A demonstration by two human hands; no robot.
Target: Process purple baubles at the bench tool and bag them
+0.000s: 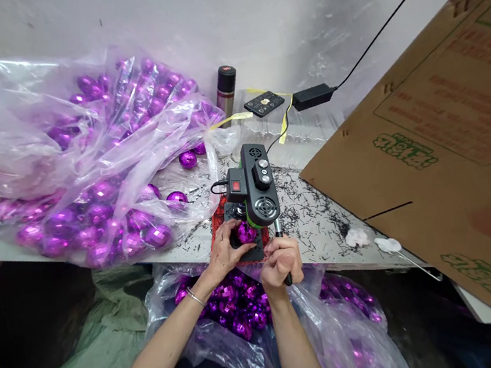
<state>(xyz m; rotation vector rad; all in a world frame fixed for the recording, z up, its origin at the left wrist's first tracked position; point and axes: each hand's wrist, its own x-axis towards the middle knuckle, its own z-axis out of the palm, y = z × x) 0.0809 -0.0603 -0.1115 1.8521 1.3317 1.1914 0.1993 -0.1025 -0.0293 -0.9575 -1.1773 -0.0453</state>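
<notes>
My left hand [225,250] is closed round a shiny purple mirrored bauble [246,232], fingers on its far left side and thumb along the near side. The bauble sits on the dark base plate [253,252] of a small black bench machine [259,188], right under its head. My right hand [282,260] is wrapped round the machine's lever handle [279,228], whose black grip end shows below the fist. A red switch [236,185] is on the machine's side box. Under the base lies a red mat [216,216].
A clear bag of purple baubles [105,212] covers the table's left; another open bag [228,311] lies at my lap. Loose black bits litter the tabletop [308,224]. Behind stand a flask [226,90], a phone-like black slab [264,104] and a power adapter [313,97]. A large carton [440,178] bounds the right.
</notes>
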